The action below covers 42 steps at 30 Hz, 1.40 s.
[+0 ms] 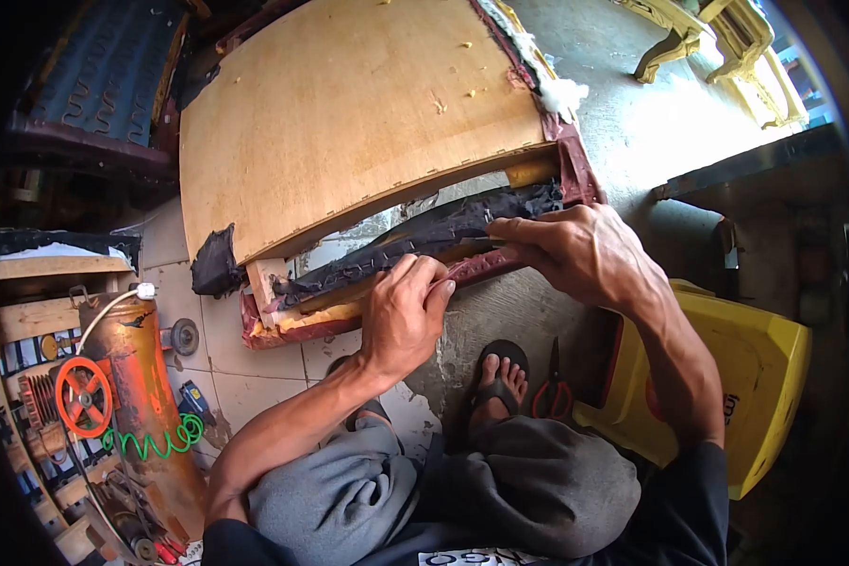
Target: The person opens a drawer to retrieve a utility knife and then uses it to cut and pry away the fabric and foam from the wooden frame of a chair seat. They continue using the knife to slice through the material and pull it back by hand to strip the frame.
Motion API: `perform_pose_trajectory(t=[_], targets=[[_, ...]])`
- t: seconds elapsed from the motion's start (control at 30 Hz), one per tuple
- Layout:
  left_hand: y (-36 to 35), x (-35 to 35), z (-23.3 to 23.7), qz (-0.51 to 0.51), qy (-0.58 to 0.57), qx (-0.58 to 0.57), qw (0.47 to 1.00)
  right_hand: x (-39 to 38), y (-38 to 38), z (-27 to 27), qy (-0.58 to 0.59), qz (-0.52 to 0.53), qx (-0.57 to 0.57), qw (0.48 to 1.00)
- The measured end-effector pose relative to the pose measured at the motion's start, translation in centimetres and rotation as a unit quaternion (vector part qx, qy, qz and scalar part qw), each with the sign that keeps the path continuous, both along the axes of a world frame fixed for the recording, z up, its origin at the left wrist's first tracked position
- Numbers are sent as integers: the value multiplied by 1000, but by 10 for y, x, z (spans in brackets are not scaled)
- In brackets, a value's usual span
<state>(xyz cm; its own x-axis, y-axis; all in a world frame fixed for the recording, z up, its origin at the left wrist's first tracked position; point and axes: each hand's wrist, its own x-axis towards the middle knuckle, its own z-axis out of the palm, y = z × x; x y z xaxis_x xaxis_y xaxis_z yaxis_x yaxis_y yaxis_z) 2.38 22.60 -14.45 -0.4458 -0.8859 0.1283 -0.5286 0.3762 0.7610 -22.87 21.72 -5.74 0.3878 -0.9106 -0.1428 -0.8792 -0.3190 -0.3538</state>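
Note:
An upholstered furniture frame lies before me, with a bare plywood panel (349, 123) on top. Along its near rail runs a torn black fabric strip (387, 253) dotted with staples. Below that strip, maroon upholstery (316, 330) wraps the rail's outer edge. My left hand (406, 316) is closed at the middle of the rail, thumb and fingers pinching the maroon edge. Further right, my right hand (575, 250) is closed with its fingertips at the black strip. Whatever those fingers hold is hidden or too small to name.
At left stand an orange air compressor (137, 349) and a green coiled hose (156, 439). Red-handled pliers (553, 391) lie by my sandalled foot. A yellow plastic container (755, 368) is at right. Carved furniture legs (674, 42) stand at upper right.

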Motion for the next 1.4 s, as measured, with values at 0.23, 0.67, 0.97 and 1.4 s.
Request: perform_pose_trajectory(t=[0.23,0.67,0.97,1.4], targets=[[7,1,-10,28,77,-23,996,4,-39,-13,23,124,48,991],[-2,2,-7,2,73,-15,997,3,-77,-13,48,244,79,965],[-2,3,-9,-8,86,8,996,4,-81,-18,10,267,59,962],[-7,11,-7,-24,38,43,998,-1,-100,-8,11,324,119,939]])
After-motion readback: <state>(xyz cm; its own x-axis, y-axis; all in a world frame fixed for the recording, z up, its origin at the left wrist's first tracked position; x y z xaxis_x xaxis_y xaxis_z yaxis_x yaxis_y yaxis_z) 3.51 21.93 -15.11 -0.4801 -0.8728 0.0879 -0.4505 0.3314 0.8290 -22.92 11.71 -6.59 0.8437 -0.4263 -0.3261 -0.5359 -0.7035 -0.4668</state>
